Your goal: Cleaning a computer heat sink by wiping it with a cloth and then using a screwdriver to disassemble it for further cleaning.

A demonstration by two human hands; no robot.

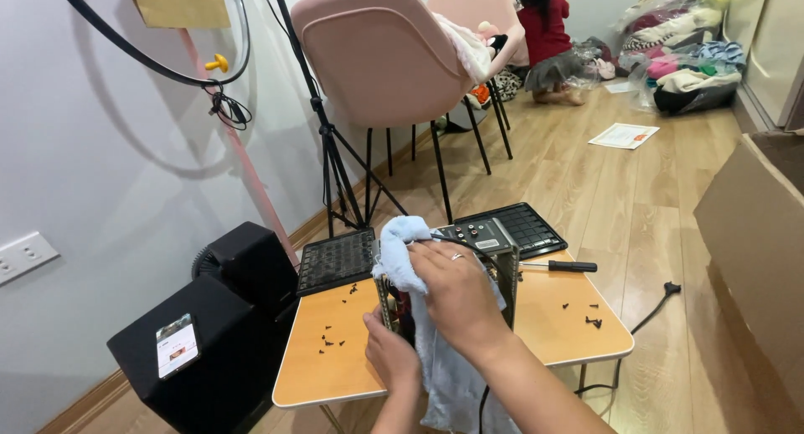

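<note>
On the small wooden table [335, 375] in front of me stands the metal chassis [508, 275], an open, box-like electronic unit set upright near the table's middle, its grey frame showing at the right edge and a dark interior with some red parts visible low on the left side. My right hand [456, 296] lies flat across the unit's top, fingers together and pressed down on a pale blue cloth [400, 250] that drapes over the unit and hangs past the near table edge. My left hand [392, 354] grips the unit's lower left corner; its fingers appear curled around the frame, though the cloth hides most of the contact. Small black screws [331, 342] lie scattered on the table at both sides of the unit. Two black perforated panels [337, 261] rest at the far edge, touching the unit's rear, and a black-handled screwdriver [563, 267] lies just beside its right side.
</note>
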